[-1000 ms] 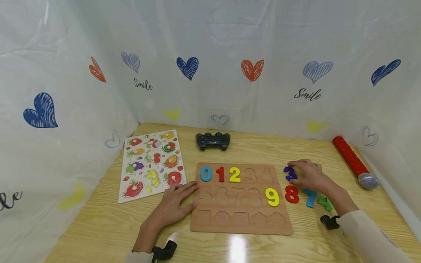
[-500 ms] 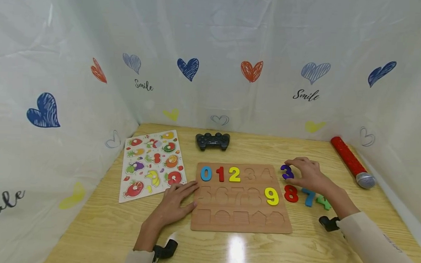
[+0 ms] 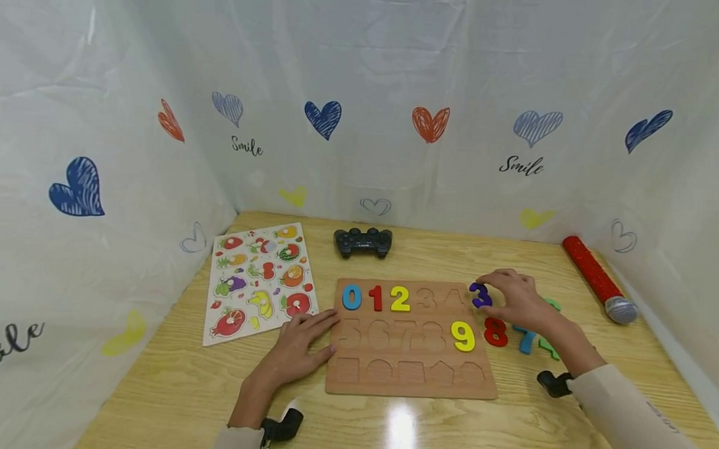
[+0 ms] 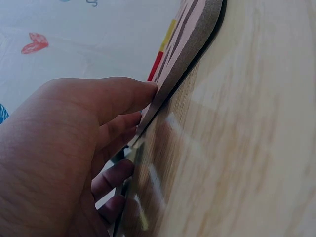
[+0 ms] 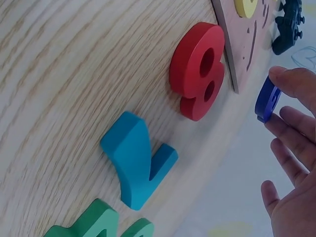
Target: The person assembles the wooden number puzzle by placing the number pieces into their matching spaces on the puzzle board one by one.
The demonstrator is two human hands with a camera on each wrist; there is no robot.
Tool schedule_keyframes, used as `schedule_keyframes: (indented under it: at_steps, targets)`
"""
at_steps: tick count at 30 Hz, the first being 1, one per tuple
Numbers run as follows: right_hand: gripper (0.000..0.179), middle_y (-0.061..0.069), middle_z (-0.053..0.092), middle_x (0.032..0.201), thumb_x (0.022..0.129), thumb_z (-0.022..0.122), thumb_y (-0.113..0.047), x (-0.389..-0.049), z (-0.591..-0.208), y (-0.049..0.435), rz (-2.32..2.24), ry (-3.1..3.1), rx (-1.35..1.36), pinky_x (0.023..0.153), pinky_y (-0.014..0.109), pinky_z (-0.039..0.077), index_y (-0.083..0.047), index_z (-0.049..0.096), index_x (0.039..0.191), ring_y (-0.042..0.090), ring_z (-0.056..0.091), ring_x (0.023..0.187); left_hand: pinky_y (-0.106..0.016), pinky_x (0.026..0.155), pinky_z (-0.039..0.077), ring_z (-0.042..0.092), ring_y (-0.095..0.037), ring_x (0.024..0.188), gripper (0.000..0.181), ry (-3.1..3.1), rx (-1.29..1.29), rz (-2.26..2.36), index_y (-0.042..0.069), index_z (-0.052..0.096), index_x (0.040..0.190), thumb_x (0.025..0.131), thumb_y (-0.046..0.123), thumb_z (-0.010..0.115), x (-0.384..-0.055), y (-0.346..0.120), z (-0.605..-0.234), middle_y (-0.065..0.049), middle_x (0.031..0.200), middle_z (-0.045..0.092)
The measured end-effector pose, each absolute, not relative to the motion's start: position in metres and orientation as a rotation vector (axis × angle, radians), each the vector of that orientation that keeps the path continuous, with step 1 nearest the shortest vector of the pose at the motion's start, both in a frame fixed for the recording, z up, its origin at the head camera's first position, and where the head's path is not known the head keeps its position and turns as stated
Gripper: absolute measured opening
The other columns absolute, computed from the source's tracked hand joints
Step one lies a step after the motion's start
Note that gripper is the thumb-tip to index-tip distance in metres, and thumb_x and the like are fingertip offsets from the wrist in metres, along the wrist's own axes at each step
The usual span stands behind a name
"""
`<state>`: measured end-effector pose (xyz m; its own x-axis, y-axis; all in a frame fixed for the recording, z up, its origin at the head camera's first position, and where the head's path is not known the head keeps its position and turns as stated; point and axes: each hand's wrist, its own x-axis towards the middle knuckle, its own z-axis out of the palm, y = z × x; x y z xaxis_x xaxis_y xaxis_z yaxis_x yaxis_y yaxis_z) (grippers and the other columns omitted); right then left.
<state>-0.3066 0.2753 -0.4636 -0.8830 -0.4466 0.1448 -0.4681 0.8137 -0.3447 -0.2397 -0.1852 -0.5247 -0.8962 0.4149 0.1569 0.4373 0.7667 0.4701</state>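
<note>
A purple number 3 (image 3: 480,295) is pinched between thumb and fingertips of my right hand (image 3: 520,301), over the right edge of the wooden number board (image 3: 384,362). The right wrist view shows the number 3 (image 5: 268,99) upright in that pinch. Blue 0 (image 3: 352,297), red 1 (image 3: 376,298) and yellow 2 (image 3: 400,298) sit in the board's top row. A yellow 9 (image 3: 463,336) lies at the right end of the middle row. My left hand (image 3: 292,351) rests at the board's left edge, fingers extended; its thumb touches the side in the left wrist view.
Right of the board lie a red 8 (image 3: 496,332), a blue 7 (image 3: 526,340) and a green number piece (image 3: 549,348), partly behind my right wrist. A fruit puzzle (image 3: 213,332) is at left, a black game controller (image 3: 363,242) behind, a red microphone (image 3: 598,279) far right.
My right hand has moved left with the number 3, from beside the board to its right edge. My left hand has stayed at the board's left side.
</note>
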Motion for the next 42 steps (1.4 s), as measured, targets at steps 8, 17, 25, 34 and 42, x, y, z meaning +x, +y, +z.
schedule_keyframes:
  at_steps: [8, 17, 25, 34, 42]
  targets:
    - [0.046, 0.019, 0.063, 0.125, 0.081, 0.084, -0.013, -0.307, -0.462, 0.265, 0.537, -2.896, 0.790, 0.088, 0.065, 0.024, -0.002, 0.067, 0.123, 0.044, 0.041, 0.124, -0.048, 0.093, 0.032, 0.042, -0.025, 0.126, 0.057, -2.919, -0.698, -0.809, 0.023, 0.054, 0.148, 0.096, 0.046, 0.062, -0.239, -0.186, -0.524, 0.004, 0.155, 0.044]
    - [0.048, 0.020, 0.062, 0.128, 0.083, 0.084, -0.018, -0.306, -0.459, 0.257, 0.522, -2.904, 0.814, 0.087, 0.064, 0.025, -0.002, 0.067, 0.125, 0.043, 0.041, 0.125, -0.048, 0.093, 0.031, 0.041, -0.025, 0.126, 0.057, -2.943, -0.688, -0.813, 0.024, 0.053, 0.148, 0.097, 0.048, 0.060, -0.240, -0.186, -0.523, 0.004, 0.155, 0.043]
    - [0.050, 0.020, 0.062, 0.129, 0.083, 0.084, -0.021, -0.309, -0.459, 0.251, 0.527, -2.914, 0.814, 0.090, 0.063, 0.024, -0.002, 0.067, 0.126, 0.043, 0.040, 0.126, -0.049, 0.095, 0.031, 0.040, -0.025, 0.127, 0.057, -2.948, -0.697, -0.807, 0.024, 0.053, 0.148, 0.097, 0.049, 0.059, -0.241, -0.186, -0.524, 0.005, 0.156, 0.043]
    - [0.048, 0.018, 0.061, 0.129, 0.083, 0.083, -0.020, -0.310, -0.458, 0.242, 0.506, -2.928, 0.820, 0.089, 0.064, 0.024, -0.003, 0.067, 0.125, 0.042, 0.039, 0.127, -0.050, 0.095, 0.031, 0.041, -0.026, 0.127, 0.057, -2.948, -0.697, -0.803, 0.024, 0.053, 0.148, 0.097, 0.047, 0.060, -0.240, -0.185, -0.521, 0.004, 0.155, 0.043]
    - [0.047, 0.017, 0.063, 0.126, 0.081, 0.085, -0.019, -0.309, -0.460, 0.235, 0.506, -2.894, 0.850, 0.091, 0.064, 0.024, -0.003, 0.069, 0.122, 0.043, 0.042, 0.125, -0.049, 0.094, 0.031, 0.041, -0.025, 0.126, 0.057, -2.951, -0.699, -0.794, 0.025, 0.052, 0.149, 0.097, 0.048, 0.059, -0.240, -0.186, -0.522, 0.004, 0.156, 0.043]
